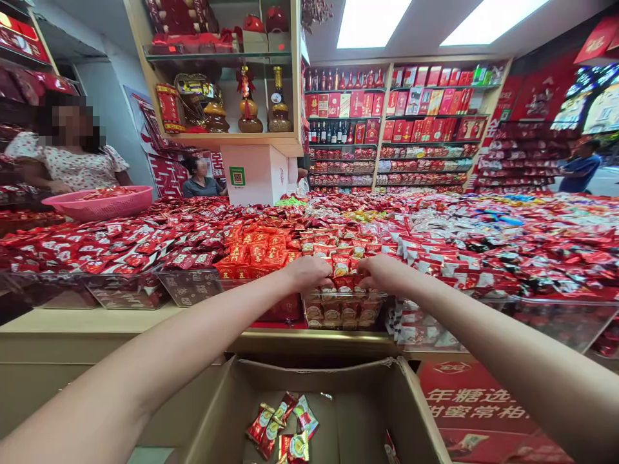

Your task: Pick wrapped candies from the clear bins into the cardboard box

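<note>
**Shop surroundings beyond the counter**

At nine o'clock a round pink plastic basket rests on heaped red wrapped sweets, beside a person in a floral blouse. At twelve o'clock, brown ceramic gourd bottles stand on a wooden shelf. At one o'clock, wall shelving carries red gift boxes.

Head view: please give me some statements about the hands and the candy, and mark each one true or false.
1. Both hands, left hand and right hand, rest on the red candy packets in a clear bin. True.
2. The cardboard box below is packed full. False: only a few candy pieces lie in it.
3. A pink basket sits at the far left. True.
4. The right hand holds a bottle. False: it touches candy packets.
</note>
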Motion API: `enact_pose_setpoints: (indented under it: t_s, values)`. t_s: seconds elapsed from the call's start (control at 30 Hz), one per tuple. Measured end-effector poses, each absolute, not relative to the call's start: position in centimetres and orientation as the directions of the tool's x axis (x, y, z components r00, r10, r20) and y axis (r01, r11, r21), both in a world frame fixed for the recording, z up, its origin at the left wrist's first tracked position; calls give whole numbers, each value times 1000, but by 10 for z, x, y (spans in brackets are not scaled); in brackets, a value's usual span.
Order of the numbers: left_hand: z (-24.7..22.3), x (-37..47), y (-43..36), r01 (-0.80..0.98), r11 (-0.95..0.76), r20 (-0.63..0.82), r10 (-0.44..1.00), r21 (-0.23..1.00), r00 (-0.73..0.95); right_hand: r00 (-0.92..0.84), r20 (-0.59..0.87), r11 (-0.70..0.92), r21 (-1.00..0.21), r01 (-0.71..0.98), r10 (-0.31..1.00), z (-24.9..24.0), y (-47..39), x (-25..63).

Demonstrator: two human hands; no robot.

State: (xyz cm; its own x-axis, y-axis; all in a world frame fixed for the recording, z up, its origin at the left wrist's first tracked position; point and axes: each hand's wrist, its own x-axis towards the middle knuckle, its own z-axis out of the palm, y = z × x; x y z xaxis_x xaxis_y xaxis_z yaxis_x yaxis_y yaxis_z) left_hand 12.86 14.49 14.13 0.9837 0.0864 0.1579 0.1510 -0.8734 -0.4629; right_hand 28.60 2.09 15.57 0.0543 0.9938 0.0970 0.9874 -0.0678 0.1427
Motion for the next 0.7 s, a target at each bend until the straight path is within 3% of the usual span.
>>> enact_pose_setpoints:
  t_s: [0.27, 0.47, 0.7]
  values:
    - [153, 135, 148, 4, -889, 113, -54, -458, 992, 31, 169, -50, 111, 993, 985, 144, 31, 286]
    - [147, 135, 144, 99, -911, 262, -11, -401, 965, 33, 145, -49, 108, 993, 989, 150, 32, 289]
    - [150, 147, 141, 108, -942, 220, 37, -317, 975, 24, 118, -39, 125, 991, 993, 159, 29, 285]
